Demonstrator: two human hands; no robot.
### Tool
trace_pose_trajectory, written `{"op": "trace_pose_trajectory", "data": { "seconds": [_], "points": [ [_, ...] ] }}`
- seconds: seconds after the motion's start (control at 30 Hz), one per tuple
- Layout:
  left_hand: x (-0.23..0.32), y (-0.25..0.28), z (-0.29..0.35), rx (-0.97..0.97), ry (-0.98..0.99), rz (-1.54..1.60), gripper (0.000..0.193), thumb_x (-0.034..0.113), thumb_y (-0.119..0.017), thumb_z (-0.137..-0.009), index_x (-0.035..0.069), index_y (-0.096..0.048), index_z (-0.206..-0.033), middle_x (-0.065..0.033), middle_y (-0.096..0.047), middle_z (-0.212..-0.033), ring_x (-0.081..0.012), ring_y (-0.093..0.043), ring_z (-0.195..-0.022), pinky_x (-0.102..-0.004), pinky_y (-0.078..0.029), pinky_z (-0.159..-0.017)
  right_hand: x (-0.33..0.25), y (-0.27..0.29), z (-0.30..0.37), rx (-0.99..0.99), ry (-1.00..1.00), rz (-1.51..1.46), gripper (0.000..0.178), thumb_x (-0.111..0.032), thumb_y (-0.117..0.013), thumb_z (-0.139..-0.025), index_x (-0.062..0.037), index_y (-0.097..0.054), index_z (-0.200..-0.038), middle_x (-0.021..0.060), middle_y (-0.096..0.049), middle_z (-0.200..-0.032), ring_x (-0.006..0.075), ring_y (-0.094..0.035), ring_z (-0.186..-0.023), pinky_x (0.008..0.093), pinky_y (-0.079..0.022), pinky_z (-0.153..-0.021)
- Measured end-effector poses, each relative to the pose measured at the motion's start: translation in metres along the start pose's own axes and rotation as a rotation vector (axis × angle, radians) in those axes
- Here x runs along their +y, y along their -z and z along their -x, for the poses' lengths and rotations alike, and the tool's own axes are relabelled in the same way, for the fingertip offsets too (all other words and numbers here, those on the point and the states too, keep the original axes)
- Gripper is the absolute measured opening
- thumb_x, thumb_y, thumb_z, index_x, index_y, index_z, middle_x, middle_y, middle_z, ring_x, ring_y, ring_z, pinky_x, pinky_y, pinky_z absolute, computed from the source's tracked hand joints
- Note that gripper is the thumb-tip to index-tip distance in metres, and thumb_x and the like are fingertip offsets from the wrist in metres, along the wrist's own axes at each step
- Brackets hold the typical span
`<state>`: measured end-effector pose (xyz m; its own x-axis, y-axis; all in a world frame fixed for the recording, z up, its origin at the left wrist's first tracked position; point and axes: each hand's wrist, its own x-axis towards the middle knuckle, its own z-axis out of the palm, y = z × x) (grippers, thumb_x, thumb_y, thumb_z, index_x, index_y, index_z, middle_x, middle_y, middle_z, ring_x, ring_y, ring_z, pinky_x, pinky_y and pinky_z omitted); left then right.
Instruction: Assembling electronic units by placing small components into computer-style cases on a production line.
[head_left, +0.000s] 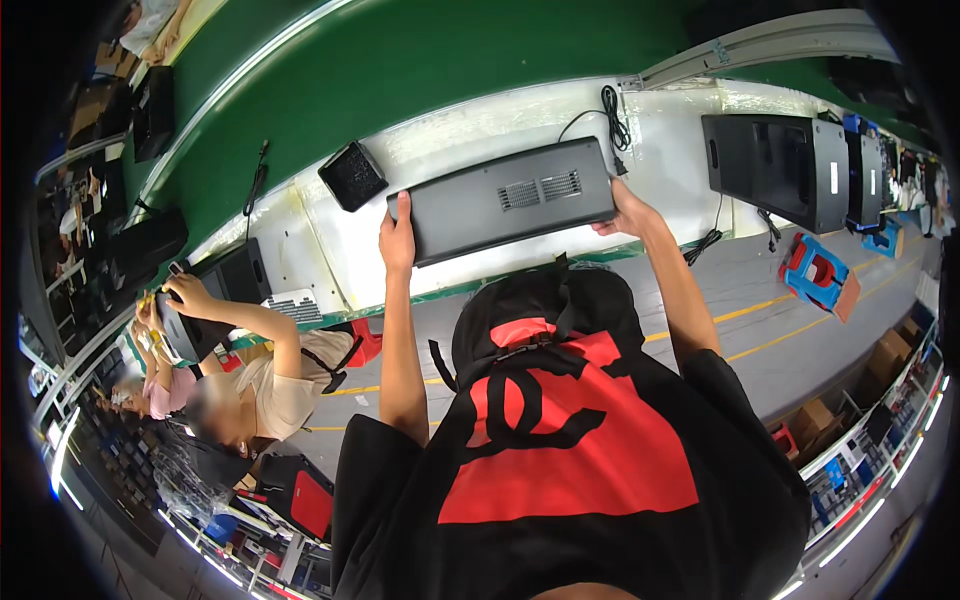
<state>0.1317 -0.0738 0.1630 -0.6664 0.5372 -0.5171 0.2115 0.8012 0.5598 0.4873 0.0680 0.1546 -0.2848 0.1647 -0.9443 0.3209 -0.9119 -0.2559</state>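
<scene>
Head view: the person holds a long, flat black panel (505, 200), apparently the back shell of a monitor or similar unit, with two small vent grilles near its middle. It sits at the near edge of the white bench (680, 130), lifted or tipped slightly; whether its far edge rests on the bench I cannot tell. The left hand (397, 240) grips the panel's left short end, thumb on top and fingers wrapped under. The right hand (628, 212) clasps the right short end the same way, fingers closed around the rim.

The panel looks like rigid moulded plastic: stiff, probably moderately light for its length, with a smooth matt skin that could slip in a loose grip. Its span makes it awkward in one hand, so the two end holds seem the sound choice, keeping pressure off the thin grilles.

A small black square box (352, 175) lies near the bench's left end, and a black cable (610, 120) trails at the far edge behind the panel. A finished black unit (775, 165) stands toward the bench's right end. A co-worker (250, 360) sits to the left, hands on another dark device.
</scene>
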Motion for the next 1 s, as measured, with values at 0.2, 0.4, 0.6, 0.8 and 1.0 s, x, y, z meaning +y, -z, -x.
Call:
{"op": "trace_pose_trajectory", "data": {
  "seconds": [0.2, 0.4, 0.6, 0.8, 1.0],
  "points": [
    [-0.016, -0.008, 0.011, 0.000, -0.030, 0.171, 0.079, 0.064, -0.047, -0.085, -0.003, -0.050, -0.128, -0.0229, -0.055, -0.124, -0.0337, -0.049, -0.119, -0.0332, -0.032, -0.103, -0.005, 0.002, 0.001, 0.361, 0.091, 0.470, 0.063, -0.051, -0.025, -0.094, -0.0046, -0.045, -0.133, 0.0169, -0.062, -0.104, 0.0307, -0.062, -0.090, 0.0420, -0.051, -0.077],
    [-0.008, -0.009, 0.017, -0.049, 0.053, 0.267, 0.072, 0.056, -0.050, -0.089, 0.001, -0.046, -0.133, -0.0178, -0.053, -0.128, -0.0281, -0.049, -0.119, -0.0319, -0.033, -0.102, 0.012, 0.004, -0.053, 0.178, 0.911, 0.126, 0.044, -0.029, -0.030, -0.099, -0.0039, -0.050, -0.128, 0.0105, -0.047, -0.133, 0.0240, -0.040, -0.126, 0.0320, -0.027, -0.106],
    [-0.090, -0.027, 0.036, -0.278, -0.068, 1.194, 0.067, 0.051, -0.039, -0.096, 0.001, -0.032, -0.141, -0.0106, -0.042, -0.139, -0.0240, -0.038, -0.128, -0.0348, -0.024, -0.109, -0.008, 0.001, -0.110, -0.086, 0.742, -0.257, 0.037, -0.033, -0.038, -0.095, -0.0040, -0.060, -0.086, 0.0039, -0.058, -0.091, 0.0154, -0.051, -0.095, 0.0264, -0.035, -0.092],
    [-0.061, -0.024, 0.018, -0.076, 0.304, 0.982, 0.098, 0.080, -0.023, -0.080, 0.001, -0.043, -0.133, -0.0165, -0.050, -0.131, -0.0322, -0.046, -0.119, -0.0511, -0.038, -0.096, 0.007, 0.026, -0.085, 0.061, 0.766, -0.086, 0.040, -0.035, -0.038, -0.097, -0.0024, -0.060, -0.104, 0.0054, -0.057, -0.105, 0.0153, -0.052, -0.098, 0.0282, -0.037, -0.092],
    [0.008, 0.019, -0.037, -0.670, 0.460, 0.677, 0.101, 0.082, -0.005, -0.077, 0.009, -0.029, -0.144, -0.0214, -0.040, -0.140, -0.0505, -0.038, -0.123, -0.0714, -0.029, -0.093, -0.084, -0.046, 0.145, 0.090, 0.778, 0.131, 0.064, -0.044, -0.043, -0.095, 0.0064, -0.040, -0.134, 0.0164, -0.043, -0.138, 0.0205, -0.036, -0.131, 0.0301, -0.022, -0.109]
  ]
}}
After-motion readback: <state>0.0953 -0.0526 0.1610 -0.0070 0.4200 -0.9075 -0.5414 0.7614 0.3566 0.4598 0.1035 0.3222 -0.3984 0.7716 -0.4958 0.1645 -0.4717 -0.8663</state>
